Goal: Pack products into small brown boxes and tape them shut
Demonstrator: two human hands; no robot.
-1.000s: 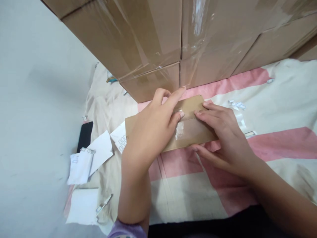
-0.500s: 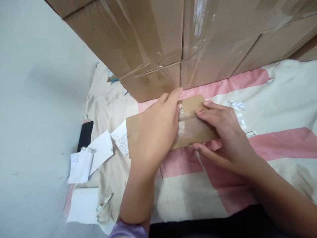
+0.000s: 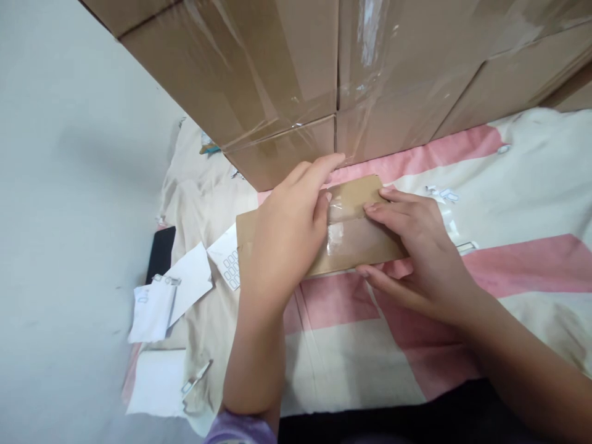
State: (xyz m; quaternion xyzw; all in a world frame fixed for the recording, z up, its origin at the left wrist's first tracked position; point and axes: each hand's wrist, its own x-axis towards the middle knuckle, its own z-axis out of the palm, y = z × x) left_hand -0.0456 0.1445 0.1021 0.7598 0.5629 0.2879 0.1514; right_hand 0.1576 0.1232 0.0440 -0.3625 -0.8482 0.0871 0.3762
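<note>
A small flat cardboard box [image 3: 356, 240] with clear tape across its top lies on the bedsheet in front of me. My right hand [image 3: 416, 243] grips the right end of this box, fingers on top and thumb at the near edge. Across the box's left part lies my left hand [image 3: 291, 216], its index finger stretched past the far edge. The left thumb rests by the edge of the shiny tape [image 3: 335, 237]. Under the left palm, part of the box is hidden.
Large taped cartons [image 3: 277, 74] stand stacked behind the hands, beside a pale wall [image 3: 60, 216]. On the left lie white papers [image 3: 189, 280], a dark flat object [image 3: 160, 253] and a sheet printed with small boxes [image 3: 229, 262]. Scraps [image 3: 444, 194] lie to the right on the pink-and-cream sheet [image 3: 522, 265].
My left hand has slid slightly left over the box, its index finger lifting and straightening. More of the tape on top now shows. The right hand has stayed nearly still.
</note>
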